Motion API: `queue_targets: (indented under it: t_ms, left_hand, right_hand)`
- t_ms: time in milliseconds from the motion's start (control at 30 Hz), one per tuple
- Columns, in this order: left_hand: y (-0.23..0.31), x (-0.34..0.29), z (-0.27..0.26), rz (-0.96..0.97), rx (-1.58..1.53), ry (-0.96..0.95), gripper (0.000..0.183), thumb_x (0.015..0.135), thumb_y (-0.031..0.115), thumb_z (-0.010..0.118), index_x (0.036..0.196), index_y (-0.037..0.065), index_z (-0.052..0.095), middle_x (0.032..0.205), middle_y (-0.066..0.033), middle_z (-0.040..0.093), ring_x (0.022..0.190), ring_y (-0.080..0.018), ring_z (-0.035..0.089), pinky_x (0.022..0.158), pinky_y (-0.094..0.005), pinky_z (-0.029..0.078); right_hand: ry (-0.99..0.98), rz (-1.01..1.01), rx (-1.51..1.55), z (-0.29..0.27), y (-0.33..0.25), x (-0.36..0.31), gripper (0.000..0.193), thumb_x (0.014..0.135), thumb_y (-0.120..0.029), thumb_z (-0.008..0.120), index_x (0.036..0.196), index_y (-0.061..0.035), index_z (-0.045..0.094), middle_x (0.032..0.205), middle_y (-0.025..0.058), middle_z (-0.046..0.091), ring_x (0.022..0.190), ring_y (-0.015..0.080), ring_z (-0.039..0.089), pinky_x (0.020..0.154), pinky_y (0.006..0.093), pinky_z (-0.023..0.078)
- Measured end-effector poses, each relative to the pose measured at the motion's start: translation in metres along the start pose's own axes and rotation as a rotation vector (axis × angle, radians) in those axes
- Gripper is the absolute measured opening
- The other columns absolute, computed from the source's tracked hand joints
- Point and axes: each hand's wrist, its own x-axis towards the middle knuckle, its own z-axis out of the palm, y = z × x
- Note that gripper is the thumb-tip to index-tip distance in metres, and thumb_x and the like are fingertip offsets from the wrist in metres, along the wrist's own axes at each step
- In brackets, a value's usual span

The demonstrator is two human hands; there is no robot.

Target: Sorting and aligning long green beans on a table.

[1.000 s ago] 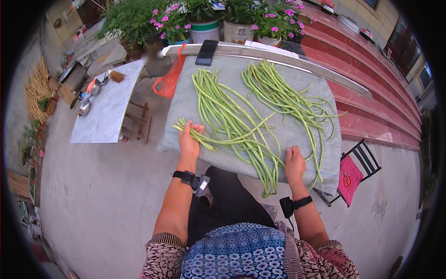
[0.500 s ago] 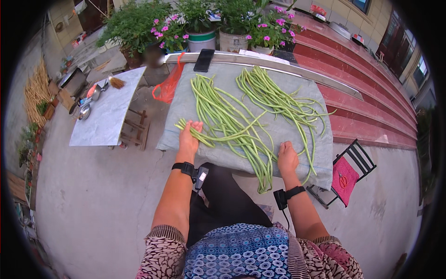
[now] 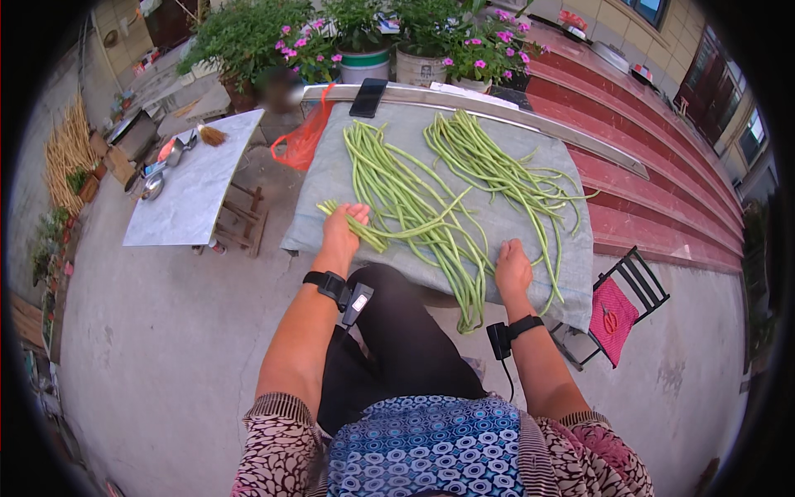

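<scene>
Two heaps of long green beans lie on a grey cloth spread over a table. The left heap of long beans fans out toward me, with ends hanging over the near edge. The other heap of long beans is at the right, some strands trailing toward the near edge. My left hand is closed round a small bunch of long beans at the left heap's near side. Close to the bean ends, my right hand is curled shut; whatever its fingers hold is hidden.
A black phone and a red plastic bag are at the far edge, before potted plants. To the left stands a marble-patterned table. Red steps rise at right, behind a folding chair holding red scissors.
My left hand has turned slightly and shifted a little to the right with the bunch of beans. The right hand stays in nearly the same place, and the whole view has shifted slightly.
</scene>
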Motion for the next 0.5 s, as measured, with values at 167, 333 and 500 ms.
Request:
queue_targets:
  t_ms: [167,333,500]
  left_hand:
    - [0.018,-0.015,0.02,-0.081,-0.226,-0.06,0.025,0.094,0.013,0.034,0.108,-0.006,0.042,0.105,-0.0176,0.052,0.104,-0.0336,0.055,0.091,-0.0456,0.046]
    - [0.028,-0.045,0.047,-0.06,-0.31,-0.102,0.022,0.095,0.011,0.031,0.102,-0.007,0.042,0.106,-0.0176,0.05,0.106,-0.0339,0.053,0.093,-0.0485,0.045]
    - [0.019,-0.063,0.066,-0.069,-0.426,-0.151,0.021,0.097,0.011,0.029,0.103,-0.005,0.041,0.103,-0.0149,0.05,0.107,-0.0312,0.053,0.095,-0.0505,0.043]
  right_hand:
    - [0.013,-0.053,-0.003,0.0,0.001,0.001,0.025,0.092,-0.03,0.044,0.088,-0.0061,0.049,0.078,0.0209,0.062,0.077,0.0426,0.058,0.066,0.0511,0.043]
    - [0.021,-0.046,-0.005,0.001,0.004,0.004,0.025,0.091,-0.03,0.045,0.087,-0.0058,0.049,0.078,0.0213,0.062,0.076,0.0427,0.058,0.065,0.0518,0.043]
    - [0.004,-0.008,0.0,0.004,0.003,0.005,0.025,0.091,-0.031,0.045,0.089,-0.0065,0.05,0.08,0.0207,0.062,0.076,0.0427,0.059,0.065,0.0513,0.043]
